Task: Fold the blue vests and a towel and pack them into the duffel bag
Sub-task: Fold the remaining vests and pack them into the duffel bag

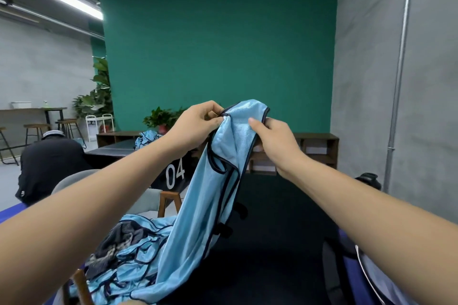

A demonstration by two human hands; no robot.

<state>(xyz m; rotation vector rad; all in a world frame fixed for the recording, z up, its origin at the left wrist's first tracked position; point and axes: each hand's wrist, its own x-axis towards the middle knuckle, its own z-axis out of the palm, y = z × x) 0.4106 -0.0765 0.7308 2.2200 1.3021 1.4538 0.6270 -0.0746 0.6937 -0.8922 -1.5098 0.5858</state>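
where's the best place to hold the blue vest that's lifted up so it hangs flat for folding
Probably by its top: the blue vest hangs lengthwise from its dark-trimmed upper edge, where the left hand and right hand pinch it from either side. Holding one shoulder strap each and spreading them apart should let it hang open.
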